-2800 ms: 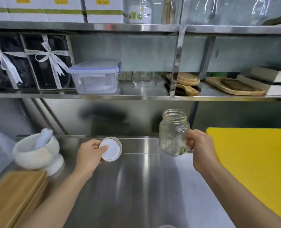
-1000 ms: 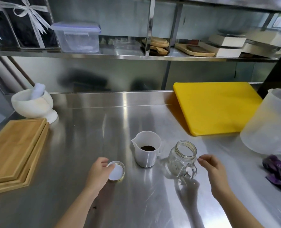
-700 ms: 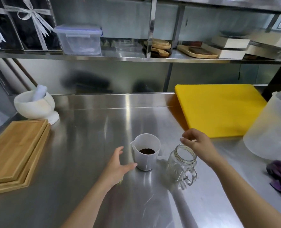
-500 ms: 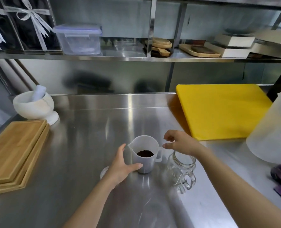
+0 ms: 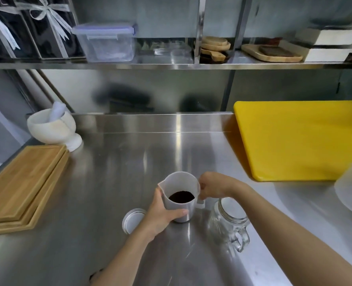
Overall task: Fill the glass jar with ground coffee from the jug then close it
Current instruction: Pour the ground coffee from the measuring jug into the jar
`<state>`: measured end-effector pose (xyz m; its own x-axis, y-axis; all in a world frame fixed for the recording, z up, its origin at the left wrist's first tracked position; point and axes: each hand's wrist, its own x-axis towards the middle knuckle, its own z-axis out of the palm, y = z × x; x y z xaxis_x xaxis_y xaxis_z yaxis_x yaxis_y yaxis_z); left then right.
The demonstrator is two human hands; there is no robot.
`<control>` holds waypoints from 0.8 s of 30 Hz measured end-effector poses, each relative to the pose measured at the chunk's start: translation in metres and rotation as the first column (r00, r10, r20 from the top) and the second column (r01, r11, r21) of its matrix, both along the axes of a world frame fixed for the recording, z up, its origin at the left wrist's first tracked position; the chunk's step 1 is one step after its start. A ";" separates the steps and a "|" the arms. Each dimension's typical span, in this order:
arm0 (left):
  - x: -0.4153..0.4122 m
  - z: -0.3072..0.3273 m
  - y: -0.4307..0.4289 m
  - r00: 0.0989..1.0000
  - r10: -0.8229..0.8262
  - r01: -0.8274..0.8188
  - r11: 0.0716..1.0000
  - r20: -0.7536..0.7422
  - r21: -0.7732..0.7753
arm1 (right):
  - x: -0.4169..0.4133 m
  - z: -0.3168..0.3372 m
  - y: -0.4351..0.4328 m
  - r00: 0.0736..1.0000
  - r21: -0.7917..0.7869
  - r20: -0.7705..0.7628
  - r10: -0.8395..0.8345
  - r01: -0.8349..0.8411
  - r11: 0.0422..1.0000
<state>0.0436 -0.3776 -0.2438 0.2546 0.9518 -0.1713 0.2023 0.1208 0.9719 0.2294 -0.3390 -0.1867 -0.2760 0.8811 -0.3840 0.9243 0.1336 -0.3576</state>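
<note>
both hands point(image 5: 164, 213) now on jug point(image 5: 180, 196)

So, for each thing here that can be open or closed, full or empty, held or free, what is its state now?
Small white plastic jug: upright on the steel counter, dark ground coffee inside, gripped by both hands.
Clear glass jar with handle: open, empty, standing free.
Round white lid: off the jar, flat on the counter.
Left hand: wrapped around the jug's body.
Right hand: closed at the jug's handle.
Clear plastic box with blue lid: closed, on the shelf.
</note>
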 end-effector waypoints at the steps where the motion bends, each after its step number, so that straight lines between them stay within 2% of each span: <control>1: 0.002 0.001 0.000 1.000 0.023 -0.023 1.000 0.004 -0.001 | 0.000 -0.001 0.001 1.000 0.026 -0.015 0.012 -0.012 1.000; 3: 0.007 0.003 0.001 0.996 0.089 -0.089 0.996 0.029 0.008 | 0.000 0.003 0.003 0.996 0.095 -0.088 0.008 0.001 0.996; 6: 0.012 0.016 0.005 0.986 0.159 -0.162 0.984 0.051 0.069 | 0.007 0.014 0.004 0.951 0.154 -0.299 -0.076 0.127 0.980; 10: 0.023 0.046 0.013 0.982 0.178 -0.187 0.969 0.067 0.162 | 0.019 0.033 0.001 0.804 0.193 -0.580 -0.132 0.293 0.936; 14: 0.043 0.075 0.020 0.983 0.143 -0.166 0.959 0.113 0.228 | 0.035 0.054 -0.007 0.638 0.199 -0.760 -0.125 0.411 0.889; 16: 0.056 0.086 0.021 0.981 0.118 -0.152 0.960 0.152 0.237 | 0.045 0.061 -0.013 0.502 0.146 -0.852 -0.147 0.498 0.855; 19: 0.078 0.091 0.022 0.978 0.092 -0.140 0.955 0.188 0.262 | 0.060 0.065 -0.019 0.207 -0.028 -0.959 -0.194 0.613 0.790; 21: 0.094 0.093 0.019 0.978 0.056 -0.107 0.960 0.198 0.258 | 0.068 0.062 -0.023 0.021 -0.148 -0.978 -0.208 0.634 0.759; 24: 0.112 0.091 0.013 0.984 0.017 -0.060 0.969 0.180 0.239 | 0.080 0.054 -0.029 -0.158 -0.283 -0.958 -0.239 0.646 0.709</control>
<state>0.1553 -0.3643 -0.1530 0.2222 0.9688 0.1099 0.0260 -0.1186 0.9926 0.3096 -0.3680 -0.1330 0.3255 0.9455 -0.0010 -0.3268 0.1115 -0.9385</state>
